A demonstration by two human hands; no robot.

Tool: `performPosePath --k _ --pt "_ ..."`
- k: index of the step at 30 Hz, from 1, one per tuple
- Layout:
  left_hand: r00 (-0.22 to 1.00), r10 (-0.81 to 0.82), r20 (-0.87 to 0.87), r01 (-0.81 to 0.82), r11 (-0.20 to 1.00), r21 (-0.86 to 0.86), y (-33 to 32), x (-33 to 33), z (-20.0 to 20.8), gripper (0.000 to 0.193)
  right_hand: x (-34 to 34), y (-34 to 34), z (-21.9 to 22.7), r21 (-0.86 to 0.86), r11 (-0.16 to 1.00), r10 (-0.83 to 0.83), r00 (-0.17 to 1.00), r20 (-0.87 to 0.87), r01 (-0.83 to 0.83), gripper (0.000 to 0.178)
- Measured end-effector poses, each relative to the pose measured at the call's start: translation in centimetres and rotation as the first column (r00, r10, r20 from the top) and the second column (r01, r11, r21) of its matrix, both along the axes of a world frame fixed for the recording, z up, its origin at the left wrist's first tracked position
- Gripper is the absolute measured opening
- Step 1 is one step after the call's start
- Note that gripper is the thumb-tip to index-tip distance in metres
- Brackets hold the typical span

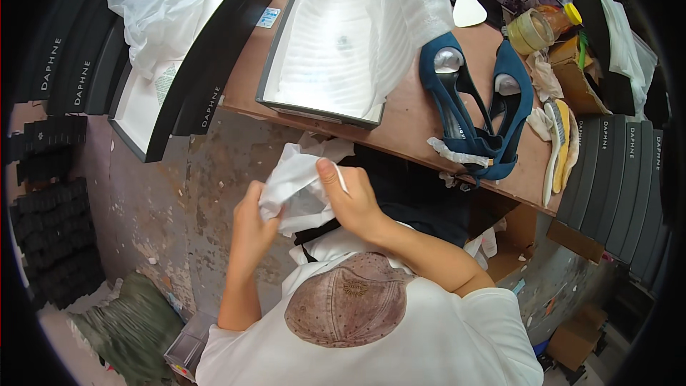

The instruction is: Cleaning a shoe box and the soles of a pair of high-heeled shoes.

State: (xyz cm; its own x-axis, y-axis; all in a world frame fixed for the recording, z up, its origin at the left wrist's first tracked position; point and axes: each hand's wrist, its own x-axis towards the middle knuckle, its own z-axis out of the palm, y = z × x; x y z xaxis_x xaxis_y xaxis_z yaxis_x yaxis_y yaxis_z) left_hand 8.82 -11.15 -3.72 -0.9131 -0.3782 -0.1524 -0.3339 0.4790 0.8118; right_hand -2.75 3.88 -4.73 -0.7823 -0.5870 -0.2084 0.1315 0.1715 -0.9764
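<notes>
Both hands grip a crumpled sheet of white tissue paper [296,189] in front of my body, just off the table's near edge. My left hand [254,218] pinches its left side, the fingers partly hidden behind it. My right hand [351,199] holds the right side, thumb pressed on top. Beyond the paper, an open shoe box [336,119] lined with white foam sheet [336,50] sits on the table. To its right stands a pair of blue open-toe shoes [468,100], with clear and silvery stuffing in the toes and white wrapping around the straps.
A table [400,136] runs across the far side. At left, a tilted dark box lid [204,64] carries white tissue [153,7]. On the right are a brush [559,139], a glass jar [529,32] and a yellow-capped bottle [564,18]. Dark shoe boxes [614,179] are stacked on both sides.
</notes>
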Motion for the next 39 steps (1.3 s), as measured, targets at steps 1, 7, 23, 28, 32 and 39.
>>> performPosePath --k 1,7,23,28,32,39 --pt "0.988 0.057 0.146 -0.059 0.998 0.010 -1.0 0.2 0.8 0.030 -0.5 0.6 0.3 0.025 0.999 0.039 0.999 -0.029 -0.039 0.053" --pt "0.789 0.430 0.439 -0.170 0.839 -0.517 -7.7 4.3 -0.8 0.013 -1.4 9.9 5.7 0.361 0.907 0.093 0.731 -0.676 0.218 0.025" --pt "0.969 0.229 0.088 -0.205 0.953 -0.225 -6.7 0.0 -4.7 0.030 -4.4 14.7 2.5 0.737 0.519 0.692 0.294 -0.660 0.434 0.010" --pt "0.888 0.415 -0.198 -0.435 0.897 -0.073 -8.8 0.9 -8.2 0.024 -3.3 15.5 5.7 0.488 0.821 0.380 0.357 -0.853 0.294 0.017" --pt "0.842 0.498 -0.209 -0.503 0.864 0.029 -9.6 0.7 -9.3 0.022 -1.8 16.4 2.8 0.517 0.767 0.269 0.541 -0.797 0.379 0.023" --pt "0.870 0.441 -0.221 -0.419 0.897 0.140 -8.0 -0.1 -9.9 0.024 -2.6 14.1 -0.6 0.604 0.637 0.290 0.577 -0.764 0.480 0.038"
